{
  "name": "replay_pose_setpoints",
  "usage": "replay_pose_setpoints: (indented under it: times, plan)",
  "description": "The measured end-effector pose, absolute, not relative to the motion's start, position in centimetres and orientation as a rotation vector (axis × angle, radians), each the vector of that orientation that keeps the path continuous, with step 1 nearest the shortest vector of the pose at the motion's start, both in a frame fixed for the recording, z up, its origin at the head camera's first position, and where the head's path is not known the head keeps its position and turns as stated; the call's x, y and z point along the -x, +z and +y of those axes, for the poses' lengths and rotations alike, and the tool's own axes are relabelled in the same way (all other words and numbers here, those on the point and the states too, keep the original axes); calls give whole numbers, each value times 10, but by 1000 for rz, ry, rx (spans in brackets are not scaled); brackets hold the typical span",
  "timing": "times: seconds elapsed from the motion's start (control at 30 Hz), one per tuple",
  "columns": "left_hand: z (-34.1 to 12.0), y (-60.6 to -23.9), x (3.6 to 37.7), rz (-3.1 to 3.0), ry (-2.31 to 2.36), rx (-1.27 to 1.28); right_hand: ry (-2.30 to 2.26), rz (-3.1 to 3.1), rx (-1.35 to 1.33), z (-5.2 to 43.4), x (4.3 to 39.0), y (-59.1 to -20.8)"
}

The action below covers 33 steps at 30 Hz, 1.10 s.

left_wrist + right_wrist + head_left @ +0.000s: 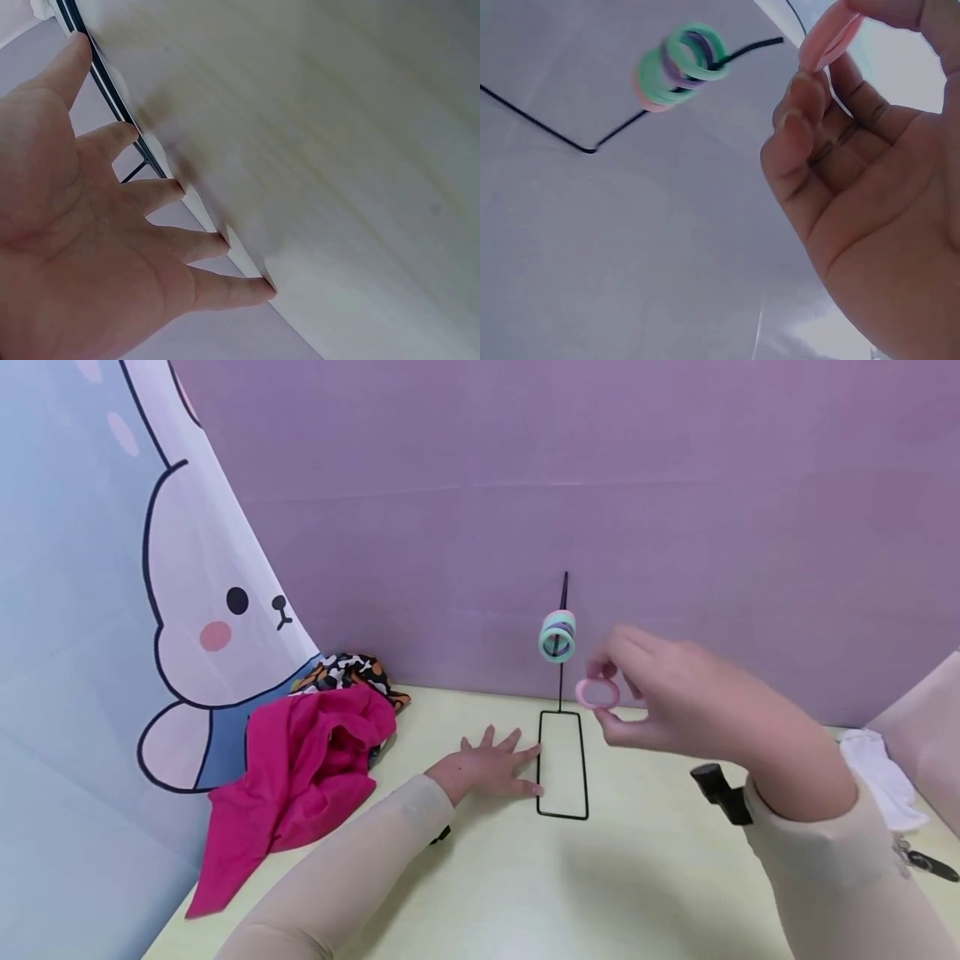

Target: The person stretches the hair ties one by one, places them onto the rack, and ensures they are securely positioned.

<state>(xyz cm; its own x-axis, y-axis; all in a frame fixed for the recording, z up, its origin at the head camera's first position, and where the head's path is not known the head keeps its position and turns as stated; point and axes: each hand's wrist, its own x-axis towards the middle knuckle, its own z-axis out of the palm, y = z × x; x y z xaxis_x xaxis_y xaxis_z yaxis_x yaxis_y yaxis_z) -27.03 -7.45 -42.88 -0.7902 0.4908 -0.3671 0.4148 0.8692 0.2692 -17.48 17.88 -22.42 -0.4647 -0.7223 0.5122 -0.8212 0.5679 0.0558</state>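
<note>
Between thumb and fingers my right hand pinches a small pink hair tie, held up in the air. Just left of it stands a black wire stand with a flat rectangular base and an upright that carries a prong. Several hair ties in mint green, purple and pink are threaded on that prong; the right wrist view shows its bare tip sticking out past them. My left hand lies palm down on the table, fingers spread, thumb and a fingertip at the left side of the base.
A magenta cloth is heaped at the left, a patterned cloth behind it. On the far right lie a white cloth and a small black item with a chain. A purple backdrop rises behind the stand.
</note>
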Motion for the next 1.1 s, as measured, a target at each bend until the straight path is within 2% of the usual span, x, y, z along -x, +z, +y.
replay_pose_setpoints:
  times: [0.3, 1.1]
  plan:
    - [-74, -433, 273, 2613, 230, -659, 118, -2368, -1120, 153, 197, -210]
    - [-72, -434, 275, 2623, 199, -636, -1, -2185, -942, 140, 228, -231]
